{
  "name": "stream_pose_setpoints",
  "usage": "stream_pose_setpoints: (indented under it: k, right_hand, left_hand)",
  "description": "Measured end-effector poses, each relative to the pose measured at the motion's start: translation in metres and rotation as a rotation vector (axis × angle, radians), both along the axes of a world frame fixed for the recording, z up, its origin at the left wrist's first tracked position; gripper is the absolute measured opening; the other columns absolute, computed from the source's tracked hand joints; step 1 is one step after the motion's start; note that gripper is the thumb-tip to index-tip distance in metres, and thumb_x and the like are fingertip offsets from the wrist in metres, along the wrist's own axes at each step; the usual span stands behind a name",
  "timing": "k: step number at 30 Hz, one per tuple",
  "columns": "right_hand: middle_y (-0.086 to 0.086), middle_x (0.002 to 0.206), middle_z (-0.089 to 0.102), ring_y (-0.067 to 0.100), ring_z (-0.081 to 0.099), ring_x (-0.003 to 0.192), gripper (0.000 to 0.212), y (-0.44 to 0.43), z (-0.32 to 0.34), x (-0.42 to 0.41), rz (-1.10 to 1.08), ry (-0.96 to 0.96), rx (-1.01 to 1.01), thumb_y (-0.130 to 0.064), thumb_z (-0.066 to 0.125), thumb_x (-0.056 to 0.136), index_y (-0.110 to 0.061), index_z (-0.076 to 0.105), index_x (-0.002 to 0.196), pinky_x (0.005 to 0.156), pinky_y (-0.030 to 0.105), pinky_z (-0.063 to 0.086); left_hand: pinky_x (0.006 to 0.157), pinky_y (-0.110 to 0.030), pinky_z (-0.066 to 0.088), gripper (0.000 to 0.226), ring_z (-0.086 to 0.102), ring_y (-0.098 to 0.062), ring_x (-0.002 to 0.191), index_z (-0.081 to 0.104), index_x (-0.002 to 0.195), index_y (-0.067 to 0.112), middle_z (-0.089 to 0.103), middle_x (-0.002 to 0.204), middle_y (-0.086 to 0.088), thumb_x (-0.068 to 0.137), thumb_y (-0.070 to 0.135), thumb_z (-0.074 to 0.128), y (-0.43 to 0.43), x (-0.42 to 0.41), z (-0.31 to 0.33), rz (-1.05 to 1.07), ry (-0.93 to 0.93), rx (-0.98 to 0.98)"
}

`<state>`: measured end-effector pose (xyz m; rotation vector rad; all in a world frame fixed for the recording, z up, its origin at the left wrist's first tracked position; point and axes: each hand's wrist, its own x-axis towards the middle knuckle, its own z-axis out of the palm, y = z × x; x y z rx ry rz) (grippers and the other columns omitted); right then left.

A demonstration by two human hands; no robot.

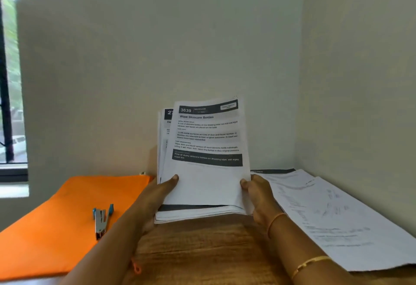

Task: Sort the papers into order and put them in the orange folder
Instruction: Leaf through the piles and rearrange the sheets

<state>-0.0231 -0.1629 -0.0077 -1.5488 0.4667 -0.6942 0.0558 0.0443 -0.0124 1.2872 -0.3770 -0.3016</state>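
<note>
Bright orange folder [56,217]; brown wooden table [198,246] with streaky grain; silver stapler [101,219] with blue tips. The stack of papers [207,185] is white with black print and solid black bands, the loose sheets [333,217] white with faint grey print. Thin gold bangles [310,262]; plain pale cream wall [157,48].

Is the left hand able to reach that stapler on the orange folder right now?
Probably yes. The stapler lies uncovered on the orange folder, nothing between it and the left hand. But that hand grips the paper stack, so it must let go first.
</note>
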Motion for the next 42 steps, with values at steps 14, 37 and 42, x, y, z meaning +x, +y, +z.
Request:
stream_pose_setpoints:
  k: [14, 37, 42]
  right_hand:
    - [-0.001, 0.083, 0.058, 0.024, 0.055, 0.086, 0.014, 0.007, -0.006, 0.012, 0.042, -0.007, -0.076, -0.011, 0.049, 0.097, -0.009, 0.060, 0.089, 0.094, 0.043, 0.046]
    - [0.019, 0.100, 0.061, 0.032, 0.055, 0.088, 0.023, -0.007, -0.019, 0.019, -0.081, 0.263, -0.268, -0.012, 0.043, 0.097, 0.000, 0.063, 0.095, 0.078, 0.038, 0.046]
    - [0.014, 0.115, 0.061, 0.023, 0.052, 0.090, 0.025, -0.011, -0.016, 0.009, -0.143, 0.436, -0.627, -0.011, 0.039, 0.097, -0.004, 0.060, 0.108, 0.076, 0.027, 0.037]
  left_hand:
    - [0.069, -0.032, 0.054, 0.032, 0.066, -0.028, 0.089, 0.059, 0.110, 0.008, 0.069, 0.100, -0.014, 0.096, 0.034, 0.046, 0.027, 0.003, -0.002, 0.245, -0.291, 0.196]
    - [0.057, -0.027, 0.040, 0.029, 0.062, -0.021, 0.073, 0.061, 0.092, 0.014, 0.068, 0.081, -0.005, 0.100, 0.033, 0.040, 0.056, 0.023, -0.004, 0.470, -0.503, 0.315]
    - [0.055, -0.027, 0.032, 0.025, 0.051, -0.023, 0.078, 0.055, 0.100, 0.013, 0.059, 0.089, -0.006, 0.102, 0.029, 0.036, 0.077, 0.038, 0.001, 0.696, -0.590, 0.483]
